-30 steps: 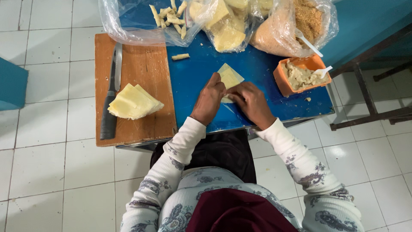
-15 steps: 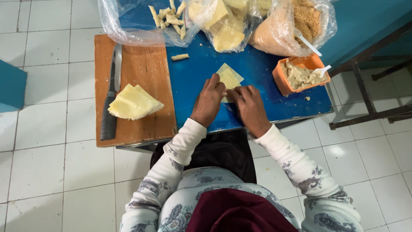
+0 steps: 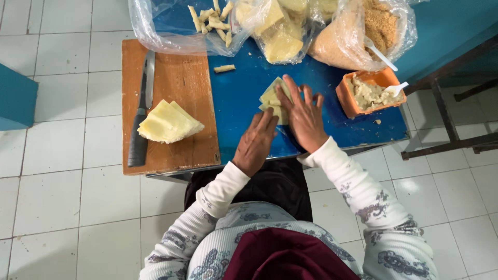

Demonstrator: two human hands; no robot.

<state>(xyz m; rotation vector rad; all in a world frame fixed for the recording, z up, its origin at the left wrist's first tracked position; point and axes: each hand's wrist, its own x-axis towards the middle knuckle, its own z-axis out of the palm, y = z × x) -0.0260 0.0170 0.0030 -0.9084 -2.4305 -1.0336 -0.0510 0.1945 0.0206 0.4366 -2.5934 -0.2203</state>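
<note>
A pale yellow wrapper sheet [image 3: 272, 95], partly folded, lies on the blue table [image 3: 237, 98]. My right hand [image 3: 304, 118] rests flat on it with fingers spread, covering its right side. My left hand [image 3: 256, 141] sits just below it, fingertips pressed on its near edge. One finished pale roll [image 3: 224, 68] lies farther back on the table.
A wooden cutting board [image 3: 176, 78] at left carries a knife [image 3: 141, 114] and a stack of pale sheets [image 3: 167, 123]. Plastic bags of rolls [image 3: 210, 18], sheets [image 3: 282, 36] and brown crumbs [image 3: 363, 31] line the back. An orange tub of filling [image 3: 346, 101] holds a white spoon [image 3: 397, 89].
Both hands have slid forward over the sheet, folding it away from me. My right hand has flattened out with its fingers spread.
</note>
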